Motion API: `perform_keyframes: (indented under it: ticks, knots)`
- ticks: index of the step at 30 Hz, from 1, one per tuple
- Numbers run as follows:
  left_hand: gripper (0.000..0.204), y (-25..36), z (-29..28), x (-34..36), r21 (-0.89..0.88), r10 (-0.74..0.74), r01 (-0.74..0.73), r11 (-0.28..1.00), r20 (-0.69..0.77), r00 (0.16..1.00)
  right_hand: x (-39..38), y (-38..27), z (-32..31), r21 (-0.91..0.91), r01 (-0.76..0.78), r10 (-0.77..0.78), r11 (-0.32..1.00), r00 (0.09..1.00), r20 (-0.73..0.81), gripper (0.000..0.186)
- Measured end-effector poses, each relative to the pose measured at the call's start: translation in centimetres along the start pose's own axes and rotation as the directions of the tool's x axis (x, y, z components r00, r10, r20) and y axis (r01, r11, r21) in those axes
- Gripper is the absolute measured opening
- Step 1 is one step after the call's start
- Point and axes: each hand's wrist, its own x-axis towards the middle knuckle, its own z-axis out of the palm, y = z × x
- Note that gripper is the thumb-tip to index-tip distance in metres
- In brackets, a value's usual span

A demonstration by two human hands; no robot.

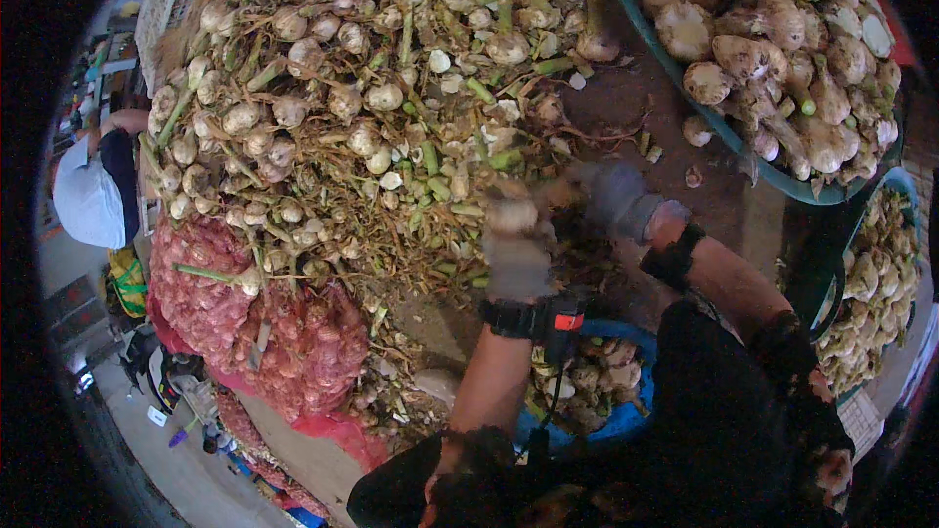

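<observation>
The left hand [518,264] is near the middle, and the right hand [621,200] is between 2 and 3 o'clock. Both look like they have grey gloves on, and both are blurry. A blurry garlic bulb [514,215] is at 12 o'clock from the left hand, right by its fingers. I can't tell if either hand's grip is apart, together or clamped on something. A black strap [509,319] goes around the left wrist. A big messy garlic heap [345,101] sits between 10 and 11 o'clock. A large teal tub [827,198] full of garlic is at 2 o'clock. A blue basin [626,420] with more garlic is near 5 o'clock. Red net bags [308,352] lie at 8 o'clock.
</observation>
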Motion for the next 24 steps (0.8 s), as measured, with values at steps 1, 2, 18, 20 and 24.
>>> perform_keyframes:
  ticks: [1,2,18,20,24]
  knots:
    - [0.036,-0.4,1.5,-0.5,0.028,-0.033,0.032,0.999,0.037,0.999,-1.2,1.9,-1.1,-0.059,-0.085,0.086,0.995,0.996,0.006,0.033]
    - [0.035,-1.0,3.1,-1.2,0.049,-0.068,0.065,0.997,0.058,0.996,-2.6,4.2,-2.5,-0.128,-0.175,0.178,0.976,0.984,0.010,0.033]
    - [0.034,2.4,8.4,13.1,0.285,-0.245,-0.379,-0.880,0.411,0.878,-6.1,8.1,-5.1,-0.054,-0.460,0.455,0.886,0.886,-0.085,0.034]
    - [0.034,2.5,8.9,10.7,0.719,-0.017,-0.252,-0.648,0.317,0.948,-7.2,9.2,-4.9,-0.037,-0.473,0.468,0.880,0.879,-0.090,0.034]
    - [0.054,1.4,9.0,7.9,0.989,0.013,0.079,0.124,-0.082,0.997,-8.3,6.9,-8.0,-0.018,-0.436,0.432,0.900,0.895,-0.109,0.035]
